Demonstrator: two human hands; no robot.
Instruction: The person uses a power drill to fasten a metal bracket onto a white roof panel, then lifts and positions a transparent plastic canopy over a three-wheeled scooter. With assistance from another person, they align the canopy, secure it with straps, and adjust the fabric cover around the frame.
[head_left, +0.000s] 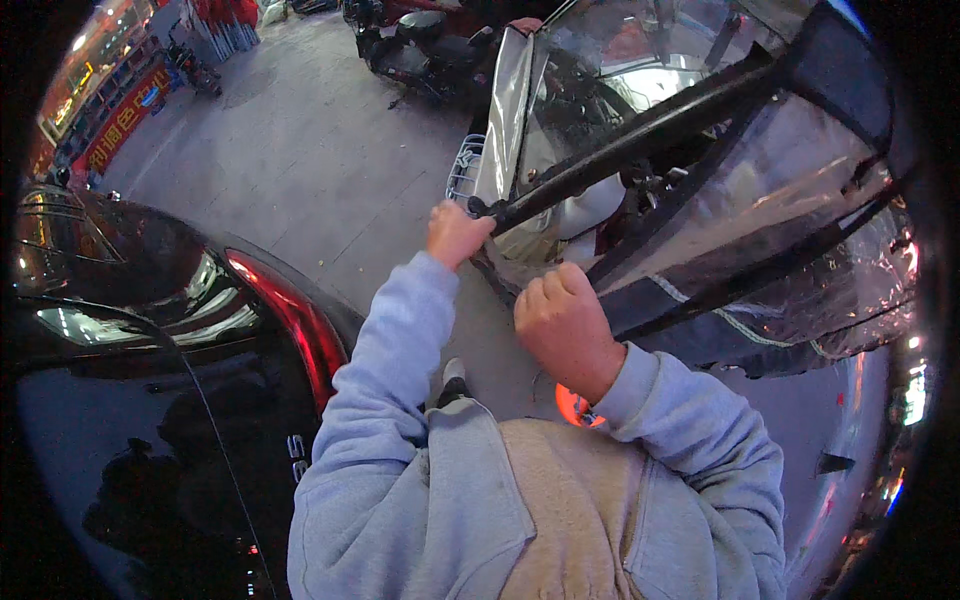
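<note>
My left hand (459, 232) is closed around the lower front corner of a black-edged canopy frame bar (622, 154). The bar borders a clear plastic weather cover (697, 195) fitted over a scooter or similar small vehicle. My right hand (559, 319) is curled into a fist beside the lower edge of that cover, knuckles up. Its fingertips are hidden, so whether it pinches the edge does not show. Through the opening a white rounded part (592, 206) and handlebar fittings (667, 184) are visible. A white wire basket (466, 166) sits just beyond my left hand.
A black car (150, 405) with a red tail light (292, 322) stands close on the left. Parked scooters (424, 49) are at the far side of the paved ground (300, 150). A bright orange-red object (574, 405) shows below my right wrist. A lit shopfront sign (127, 120) bears writing.
</note>
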